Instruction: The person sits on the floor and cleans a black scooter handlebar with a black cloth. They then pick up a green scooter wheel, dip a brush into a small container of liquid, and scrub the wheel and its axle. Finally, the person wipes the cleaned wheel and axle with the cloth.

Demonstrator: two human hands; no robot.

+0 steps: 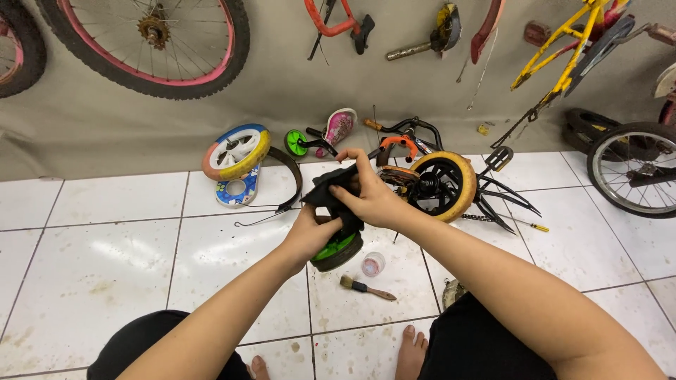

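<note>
Down on the white tiled floor (127,253) lies a small wooden-handled paintbrush (366,287). Above it, the left hand (313,236) clasps a small green-hubbed black training wheel (336,250) (light and stiff, I'd say, best gripped by the rim), while the right hand (373,200) pinches a soft, limp black rag (331,190) against it. Beyond sits a yellow-tyred wheel (445,184).

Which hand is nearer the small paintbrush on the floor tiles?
Left. The left hand grips the green wheel just above the paintbrush; the right hand is higher, on the black cloth.
</note>
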